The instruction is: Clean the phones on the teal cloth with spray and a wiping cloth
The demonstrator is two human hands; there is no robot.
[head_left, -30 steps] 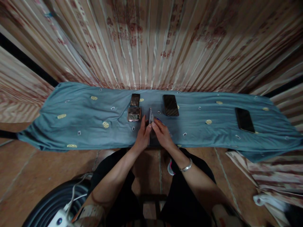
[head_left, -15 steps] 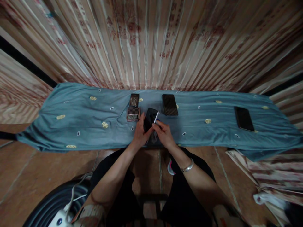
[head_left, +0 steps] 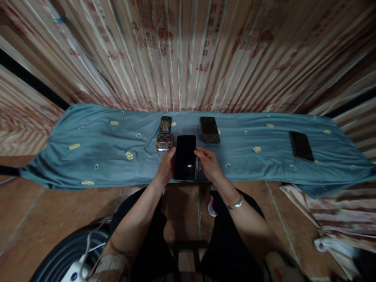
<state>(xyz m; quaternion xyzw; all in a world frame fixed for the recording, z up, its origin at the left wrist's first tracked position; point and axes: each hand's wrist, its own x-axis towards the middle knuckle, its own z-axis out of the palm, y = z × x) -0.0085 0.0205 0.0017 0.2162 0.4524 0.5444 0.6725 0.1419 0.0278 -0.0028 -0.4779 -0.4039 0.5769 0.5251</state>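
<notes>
A black smartphone (head_left: 185, 158), screen up with a small bright reflection, is held low over the front middle of the cloth-covered table. My left hand (head_left: 166, 166) grips its left edge, fingers mostly hidden beneath. My right hand (head_left: 208, 161) is closed at the right edge, thumb and fingertips pinched against it. Below those fingers shows a small greyish thing (head_left: 199, 163) that I cannot make out. Just left of the phone lies a checkered, shiny-edged case-like item (head_left: 164, 141), with a small dark phone (head_left: 165, 124) behind it. A larger dark device (head_left: 209, 129) lies behind my right hand.
Another black device (head_left: 301, 146) lies toward the right end of the blue patterned tablecloth (head_left: 129, 168). Pleated curtains (head_left: 182, 58) hang behind the table. At lower left on the floor are a black ribbed round object (head_left: 55, 258) and a white power strip (head_left: 76, 272) with a cable.
The smartphone has turned from tilted to nearly straight, its screen now facing up. My left hand has moved slightly left and down, and my right hand has shifted a little right along the edge.
</notes>
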